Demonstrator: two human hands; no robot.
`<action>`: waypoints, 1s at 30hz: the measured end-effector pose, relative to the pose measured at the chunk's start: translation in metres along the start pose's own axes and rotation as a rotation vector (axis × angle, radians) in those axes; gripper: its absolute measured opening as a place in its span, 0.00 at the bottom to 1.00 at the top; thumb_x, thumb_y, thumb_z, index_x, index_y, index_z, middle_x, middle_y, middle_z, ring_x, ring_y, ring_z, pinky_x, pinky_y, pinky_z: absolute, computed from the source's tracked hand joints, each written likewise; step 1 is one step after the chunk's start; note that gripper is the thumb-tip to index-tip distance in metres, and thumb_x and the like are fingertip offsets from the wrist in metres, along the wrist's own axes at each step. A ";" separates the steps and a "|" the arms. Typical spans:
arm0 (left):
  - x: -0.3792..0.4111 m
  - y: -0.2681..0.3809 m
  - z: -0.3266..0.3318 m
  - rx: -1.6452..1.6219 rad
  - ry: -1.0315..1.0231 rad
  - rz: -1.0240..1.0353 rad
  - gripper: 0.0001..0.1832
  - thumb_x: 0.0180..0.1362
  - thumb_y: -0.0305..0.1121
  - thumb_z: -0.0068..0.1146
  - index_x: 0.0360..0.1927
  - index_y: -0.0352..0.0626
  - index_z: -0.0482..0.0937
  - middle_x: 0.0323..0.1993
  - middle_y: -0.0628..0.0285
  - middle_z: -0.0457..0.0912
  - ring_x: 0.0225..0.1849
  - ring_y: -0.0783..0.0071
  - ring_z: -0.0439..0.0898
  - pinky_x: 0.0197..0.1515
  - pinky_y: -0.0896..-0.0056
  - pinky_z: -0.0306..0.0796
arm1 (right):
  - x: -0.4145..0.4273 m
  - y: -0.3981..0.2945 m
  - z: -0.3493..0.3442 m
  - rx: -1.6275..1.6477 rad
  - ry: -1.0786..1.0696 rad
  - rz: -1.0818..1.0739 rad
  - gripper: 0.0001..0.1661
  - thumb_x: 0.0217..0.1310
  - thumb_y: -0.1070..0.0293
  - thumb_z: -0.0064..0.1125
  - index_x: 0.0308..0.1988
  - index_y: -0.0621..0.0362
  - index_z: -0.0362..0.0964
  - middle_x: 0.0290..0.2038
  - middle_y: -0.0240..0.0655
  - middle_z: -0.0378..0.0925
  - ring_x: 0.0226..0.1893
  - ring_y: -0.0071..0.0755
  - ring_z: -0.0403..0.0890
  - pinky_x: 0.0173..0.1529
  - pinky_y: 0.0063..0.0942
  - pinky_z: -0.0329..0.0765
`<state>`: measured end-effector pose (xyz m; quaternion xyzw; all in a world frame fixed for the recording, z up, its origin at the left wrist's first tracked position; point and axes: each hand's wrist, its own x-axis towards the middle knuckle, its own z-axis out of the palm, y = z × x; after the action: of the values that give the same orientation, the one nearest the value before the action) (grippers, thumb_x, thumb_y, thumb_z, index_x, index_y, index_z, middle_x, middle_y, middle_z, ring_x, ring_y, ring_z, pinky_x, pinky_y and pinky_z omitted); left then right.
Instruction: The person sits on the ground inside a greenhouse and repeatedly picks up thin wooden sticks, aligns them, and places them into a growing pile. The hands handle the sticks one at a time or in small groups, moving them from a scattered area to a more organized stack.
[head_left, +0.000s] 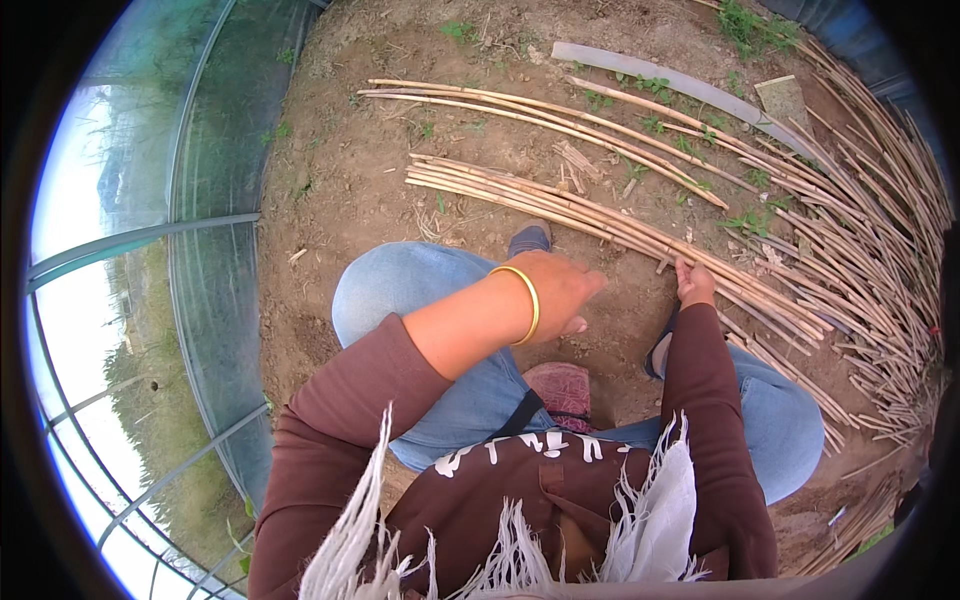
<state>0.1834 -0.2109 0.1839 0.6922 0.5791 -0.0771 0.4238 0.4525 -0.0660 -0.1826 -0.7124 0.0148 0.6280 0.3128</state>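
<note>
My left hand (559, 294), with a gold bangle (531, 304) at its wrist, is held over the ground between my knees. Its thumb and fingers are apart, with nothing between them. My right hand (697, 284) grips the near side of a bundle of thin dry canes (570, 202), probably bamboo or reed. The bundle runs slantwise in front of my feet, from upper left to lower right. A short cane stub (663, 265) shows beside my right fingers. How many canes that hand holds is hidden.
Beyond the bundle lie a few separate canes (540, 112) and a pale flat strip (675, 86). At right is a large heap of canes (870, 277). A plastic-sheeted greenhouse wall (217, 150) rises at left. A reddish patterned seat (559, 386) shows between my legs.
</note>
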 end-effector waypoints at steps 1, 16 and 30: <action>0.001 0.000 -0.001 0.005 0.004 0.006 0.29 0.53 0.39 0.62 0.58 0.42 0.69 0.49 0.52 0.77 0.51 0.52 0.75 0.55 0.55 0.68 | 0.001 -0.003 -0.001 0.002 0.005 -0.009 0.16 0.72 0.68 0.36 0.53 0.68 0.61 0.42 0.51 0.75 0.37 0.47 0.83 0.39 0.36 0.87; 0.000 0.021 -0.019 -0.051 0.131 0.131 0.28 0.50 0.34 0.64 0.56 0.39 0.71 0.48 0.47 0.78 0.50 0.47 0.75 0.53 0.56 0.70 | -0.026 -0.023 0.003 -0.577 0.005 -0.166 0.14 0.63 0.64 0.50 0.37 0.66 0.71 0.25 0.44 0.76 0.22 0.40 0.80 0.23 0.36 0.80; -0.004 0.038 -0.029 -0.016 0.154 0.156 0.29 0.49 0.34 0.64 0.55 0.40 0.70 0.47 0.49 0.78 0.49 0.48 0.76 0.51 0.56 0.70 | -0.108 -0.361 0.050 -1.482 0.009 -1.371 0.13 0.56 0.64 0.53 0.36 0.63 0.75 0.33 0.50 0.80 0.36 0.55 0.79 0.42 0.43 0.75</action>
<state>0.2042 -0.1931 0.2233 0.7358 0.5547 0.0141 0.3882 0.5347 0.2073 0.0684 -0.5844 -0.7908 0.1611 0.0850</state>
